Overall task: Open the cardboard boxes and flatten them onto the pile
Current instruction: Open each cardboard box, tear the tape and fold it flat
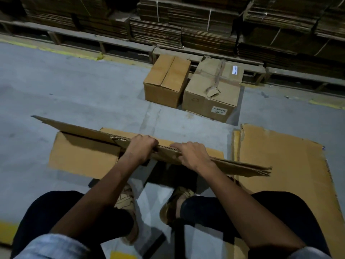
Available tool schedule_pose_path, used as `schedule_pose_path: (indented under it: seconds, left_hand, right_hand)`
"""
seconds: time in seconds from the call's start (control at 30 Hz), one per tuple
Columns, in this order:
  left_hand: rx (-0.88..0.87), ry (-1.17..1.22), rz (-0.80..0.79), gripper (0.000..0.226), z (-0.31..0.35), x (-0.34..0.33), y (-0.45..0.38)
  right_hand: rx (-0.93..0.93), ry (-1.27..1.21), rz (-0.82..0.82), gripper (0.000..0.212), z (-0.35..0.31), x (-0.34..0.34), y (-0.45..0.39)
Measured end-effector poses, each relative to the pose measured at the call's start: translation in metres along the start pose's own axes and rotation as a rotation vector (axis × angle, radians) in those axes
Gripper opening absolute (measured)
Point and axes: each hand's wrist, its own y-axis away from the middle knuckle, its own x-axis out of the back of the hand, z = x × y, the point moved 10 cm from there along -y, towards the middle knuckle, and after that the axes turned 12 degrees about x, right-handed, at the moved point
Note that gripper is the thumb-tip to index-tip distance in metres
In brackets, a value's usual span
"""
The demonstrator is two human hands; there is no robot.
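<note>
Cardboard, a flattened brown corrugated box [84, 130], runs left to right, edge-up before the knees, above flat brown sheets on the grey floor [74, 86]. Left hand [140, 148] curls over its top edge; right hand [192, 156] grips just beside. Two closed boxes [190, 86] wait beyond.

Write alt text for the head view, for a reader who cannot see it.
Both hands, left hand and right hand, grip the upper edge of a flattened cardboard box held above flat cardboard sheets on a grey floor. Beyond stand two closed cardboard boxes before pallets of bundled cardboard.
</note>
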Motion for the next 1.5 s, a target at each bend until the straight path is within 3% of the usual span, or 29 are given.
schedule_pose_path:
  seconds: [0.17, 0.23, 0.3, 0.4, 0.53, 0.67, 0.77, 0.87, 0.93, 0.97, 1.2, 1.33, 1.5]
  left_hand:
    - [-0.05, 0.161, 0.28, 0.017, -0.001, 0.035, 0.008]
    - [-0.005, 0.121, 0.398, 0.046, -0.012, 0.046, 0.012]
    - [0.096, 0.132, 0.417, 0.084, -0.036, 0.051, 0.013]
    - [0.198, 0.161, 0.451, 0.114, -0.063, 0.053, 0.022]
    - [0.301, 0.225, 0.633, 0.108, -0.074, 0.062, 0.047]
    - [0.562, 0.486, 0.721, 0.096, -0.105, 0.076, 0.068]
    - [1.015, 0.814, 0.627, 0.086, -0.147, 0.059, 0.092]
    - [1.313, 1.302, 0.184, 0.095, -0.162, -0.013, 0.102]
    - [1.267, 1.564, 0.01, 0.091, -0.148, -0.034, 0.098]
    - [1.206, 1.593, 0.02, 0.089, -0.142, -0.031, 0.097]
    - [1.07, 1.451, 0.248, 0.089, -0.133, 0.012, 0.102]
    - [0.906, 1.375, 0.499, 0.084, -0.136, 0.048, 0.108]
    - [0.661, 0.96, 0.743, 0.08, -0.13, 0.106, 0.112]
  right_hand:
    - [-0.035, 0.008, 0.08, 0.025, 0.011, 0.03, -0.001]
    - [-0.081, -0.022, 0.127, 0.022, 0.021, 0.041, 0.006]
    - [-0.137, -0.037, 0.167, 0.021, 0.032, 0.052, 0.017]
    - [-0.16, -0.042, 0.211, 0.021, 0.041, 0.066, 0.034]
    - [-0.202, -0.029, 0.324, 0.023, 0.041, 0.095, 0.052]
    - [-0.224, 0.02, 0.418, 0.024, 0.04, 0.132, 0.061]
    - [-0.29, 0.043, 0.48, 0.019, 0.047, 0.16, 0.072]
    - [-0.333, 0.032, 0.528, 0.028, 0.052, 0.173, 0.084]
    - [-0.332, 0.019, 0.52, 0.029, 0.05, 0.172, 0.09]
    - [-0.327, 0.019, 0.509, 0.026, 0.048, 0.169, 0.092]
    - [-0.346, 0.039, 0.494, 0.031, 0.044, 0.158, 0.104]
    - [-0.364, 0.026, 0.496, 0.034, 0.051, 0.155, 0.114]
    - [-0.302, 0.026, 0.39, 0.031, 0.05, 0.153, 0.112]
